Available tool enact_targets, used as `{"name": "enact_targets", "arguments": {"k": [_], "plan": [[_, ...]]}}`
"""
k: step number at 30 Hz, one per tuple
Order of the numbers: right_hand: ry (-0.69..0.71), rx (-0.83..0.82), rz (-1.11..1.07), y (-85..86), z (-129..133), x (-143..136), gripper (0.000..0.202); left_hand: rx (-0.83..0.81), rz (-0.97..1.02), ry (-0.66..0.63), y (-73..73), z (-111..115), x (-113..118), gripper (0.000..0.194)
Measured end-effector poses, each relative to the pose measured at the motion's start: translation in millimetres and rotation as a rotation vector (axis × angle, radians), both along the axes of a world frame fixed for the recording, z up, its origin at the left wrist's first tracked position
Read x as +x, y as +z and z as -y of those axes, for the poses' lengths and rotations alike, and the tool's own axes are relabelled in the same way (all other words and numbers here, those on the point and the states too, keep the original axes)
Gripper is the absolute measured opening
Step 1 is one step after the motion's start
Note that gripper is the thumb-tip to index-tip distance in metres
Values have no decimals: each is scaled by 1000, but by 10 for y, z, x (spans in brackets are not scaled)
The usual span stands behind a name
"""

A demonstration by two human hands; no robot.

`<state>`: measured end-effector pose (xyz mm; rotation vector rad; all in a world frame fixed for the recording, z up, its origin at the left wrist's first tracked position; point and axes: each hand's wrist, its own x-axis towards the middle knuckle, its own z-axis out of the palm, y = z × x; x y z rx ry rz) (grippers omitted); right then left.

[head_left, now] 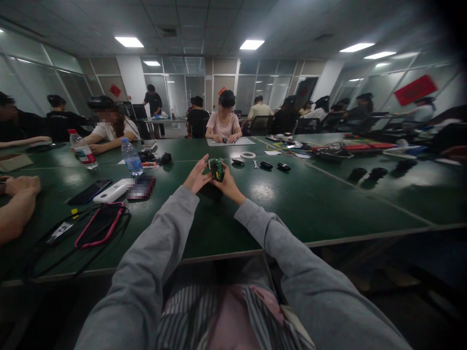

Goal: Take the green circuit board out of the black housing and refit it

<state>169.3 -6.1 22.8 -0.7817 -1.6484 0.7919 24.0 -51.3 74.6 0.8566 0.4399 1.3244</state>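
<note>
While the right hand (pixel 225 183) clasps a green circuit board (pixel 218 168), the left hand (pixel 198 175) (its grip unclosed) is just left of the board.

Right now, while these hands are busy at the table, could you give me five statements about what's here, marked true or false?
1. The right hand grips a small green circuit board. True.
2. The clear plastic bottle with a blue cap stands to the right of both hands. False: that bottle stands to their left.
3. A flat white ring lies on the dark green table, farther off than the hands. True.
4. The black rectangular case with a pink rim is in the left hand. False: that case lies on the table, to the left of the hand.
5. Long grey fabric sleeves cover both forearms. True.
</note>
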Motion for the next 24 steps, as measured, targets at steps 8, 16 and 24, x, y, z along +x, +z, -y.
{"name": "enact_targets", "arguments": {"k": [8, 16, 24], "plan": [[-96, -79, -97, -85, -55, -70, 65, -57, -80, 221, -199, -280, -276, 34], [-159, -24, 49, -153, 145, -125, 65, -320, -165, 431, -718, -589, -778, 30], [-275, 178, 392, -236, -123, 467, 65, -294, -186, 370, -801, -686, -821, 25]]}}
